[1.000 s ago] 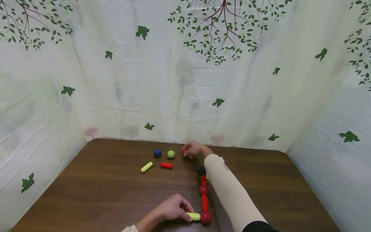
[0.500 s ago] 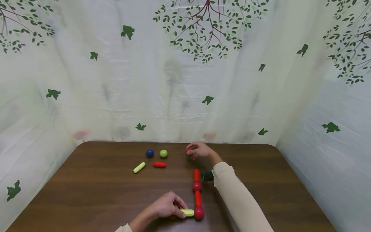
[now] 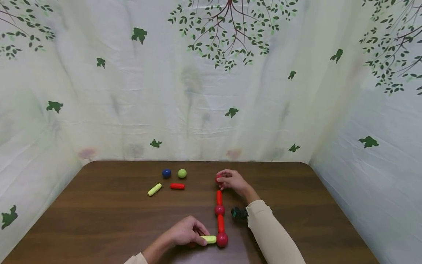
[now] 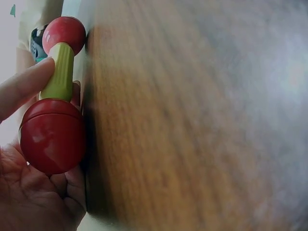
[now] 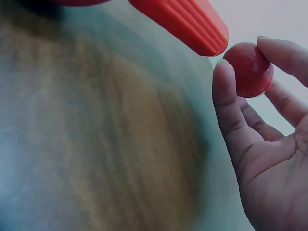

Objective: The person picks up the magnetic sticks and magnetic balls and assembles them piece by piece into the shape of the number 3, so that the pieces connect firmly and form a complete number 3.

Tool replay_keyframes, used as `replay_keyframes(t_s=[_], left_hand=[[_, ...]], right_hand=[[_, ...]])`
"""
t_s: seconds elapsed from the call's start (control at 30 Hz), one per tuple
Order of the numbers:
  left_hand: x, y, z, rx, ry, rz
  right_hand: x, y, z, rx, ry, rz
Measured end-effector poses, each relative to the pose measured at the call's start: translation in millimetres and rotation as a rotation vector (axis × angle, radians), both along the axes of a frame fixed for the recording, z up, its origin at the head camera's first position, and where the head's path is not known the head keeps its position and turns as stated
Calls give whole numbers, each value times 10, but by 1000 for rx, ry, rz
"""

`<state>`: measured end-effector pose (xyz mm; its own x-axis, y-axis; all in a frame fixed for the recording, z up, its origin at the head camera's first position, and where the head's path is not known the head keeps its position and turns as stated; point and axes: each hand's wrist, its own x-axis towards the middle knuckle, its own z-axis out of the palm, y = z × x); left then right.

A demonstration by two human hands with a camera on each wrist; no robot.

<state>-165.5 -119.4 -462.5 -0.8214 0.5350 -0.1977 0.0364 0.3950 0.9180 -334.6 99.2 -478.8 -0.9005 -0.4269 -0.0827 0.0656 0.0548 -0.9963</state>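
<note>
On the table, a chain of red balls and ridged sticks runs away from me. My left hand (image 3: 188, 231) pinches its yellow-green stick (image 4: 61, 72), between a red ball (image 3: 222, 239) at the corner and another red ball (image 4: 53, 137) by the palm. From the corner, a red stick (image 3: 221, 223) leads to a middle red ball (image 3: 219, 210), then to the far red stick (image 3: 219, 198). Just beyond that stick's end, my right hand (image 3: 234, 184) holds a loose red ball (image 5: 248, 70) between thumb and fingertips. The right wrist view shows ball and stick end very close; contact is unclear.
Left of the chain, toward the back, lie a blue ball (image 3: 166, 173), a green ball (image 3: 182, 173), a loose red stick (image 3: 177, 186) and a loose yellow-green stick (image 3: 154, 189). A leaf-patterned cloth (image 3: 132, 110) hangs behind the brown table (image 3: 108, 212).
My right hand has brought the red ball nearer to me, toward the far end of the red stick. The left hand keeps its grip on the yellow-green stick. The head view has shifted right.
</note>
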Motion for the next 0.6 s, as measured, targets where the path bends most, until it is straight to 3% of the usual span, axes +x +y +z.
replay_keyframes(t_s=[0.33,0.6], left_hand=[[14,-45,6,6,2,-7],[-5,2,8,-16,12,-10]], right_hand=[[101,-22,-120,45,45,-15],[128,47,-100,131,119,16]])
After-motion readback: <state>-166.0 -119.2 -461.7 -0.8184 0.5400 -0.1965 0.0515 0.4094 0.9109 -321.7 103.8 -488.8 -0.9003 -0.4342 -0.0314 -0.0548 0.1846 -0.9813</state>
